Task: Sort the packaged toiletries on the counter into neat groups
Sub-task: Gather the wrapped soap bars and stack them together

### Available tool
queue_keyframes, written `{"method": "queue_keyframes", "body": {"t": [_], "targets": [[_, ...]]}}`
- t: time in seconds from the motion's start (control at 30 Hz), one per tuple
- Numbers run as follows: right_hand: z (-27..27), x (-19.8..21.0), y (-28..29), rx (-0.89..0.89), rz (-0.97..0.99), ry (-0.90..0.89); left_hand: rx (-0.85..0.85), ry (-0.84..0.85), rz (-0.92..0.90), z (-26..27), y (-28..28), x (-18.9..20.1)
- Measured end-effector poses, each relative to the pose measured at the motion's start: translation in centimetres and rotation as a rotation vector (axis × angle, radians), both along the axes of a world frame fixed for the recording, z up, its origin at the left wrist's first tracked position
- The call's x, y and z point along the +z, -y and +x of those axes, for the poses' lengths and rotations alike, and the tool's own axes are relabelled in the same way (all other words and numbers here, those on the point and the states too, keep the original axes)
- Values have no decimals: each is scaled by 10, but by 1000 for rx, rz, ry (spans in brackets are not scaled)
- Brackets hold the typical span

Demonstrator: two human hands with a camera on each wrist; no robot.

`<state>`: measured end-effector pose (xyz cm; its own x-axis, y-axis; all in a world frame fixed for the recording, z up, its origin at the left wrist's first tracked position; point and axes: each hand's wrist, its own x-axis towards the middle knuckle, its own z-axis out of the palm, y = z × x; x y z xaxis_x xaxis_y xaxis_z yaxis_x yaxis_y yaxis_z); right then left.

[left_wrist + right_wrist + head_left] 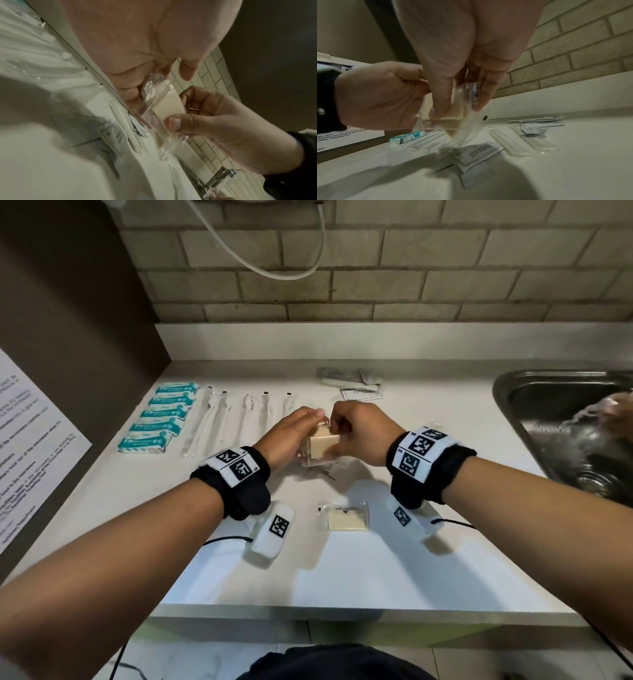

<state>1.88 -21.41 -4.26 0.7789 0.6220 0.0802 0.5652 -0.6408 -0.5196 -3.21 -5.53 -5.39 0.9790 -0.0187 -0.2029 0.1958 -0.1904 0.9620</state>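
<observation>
Both hands meet over the middle of the white counter [342, 570] around cream soap bars in clear wrappers [322, 447]. My left hand [291, 433] holds the packets from the left, and my right hand [356, 433] pinches one packet [169, 106] between thumb and fingers. The soap packets [452, 111] are raised a little above the counter. Another wrapped soap bar [347, 518] lies flat nearer me. Several teal packets [161, 419] form a column at the left, with clear-wrapped long items [233, 419] lined up beside them. Grey and white sachets [352, 383] lie at the back.
A steel sink [565, 433] with running water is set into the counter at the right, and another person's hand [620, 419] shows there. A dark cabinet side with a printed notice [30, 446] bounds the left. A brick wall and hanging cable [274, 265] stand behind.
</observation>
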Motion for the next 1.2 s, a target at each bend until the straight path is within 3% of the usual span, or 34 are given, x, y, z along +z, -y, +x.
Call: {"method": "queue_keyframes", "body": {"t": [0.17, 0.3, 0.43, 0.57, 0.73, 1.2], "targets": [[-6, -6, 8, -157, -180, 24, -86, -1, 163, 1, -5, -12], [-25, -16, 15, 59, -397, -179, 9, 40, 217, 3, -14, -10], [-47, -29, 9, 236, -538, -223, 0, 77, 262, 7, -16, -8], [-44, -28, 4, 238, -541, -284, -17, 76, 275, 10, -8, -9], [-43, -21, -3, 212, -580, -205, -24, 73, 242, 7, 2, -13], [-17, 18, -2, 137, -276, -203, -39, 14, 224, -7, -10, -23]]}}
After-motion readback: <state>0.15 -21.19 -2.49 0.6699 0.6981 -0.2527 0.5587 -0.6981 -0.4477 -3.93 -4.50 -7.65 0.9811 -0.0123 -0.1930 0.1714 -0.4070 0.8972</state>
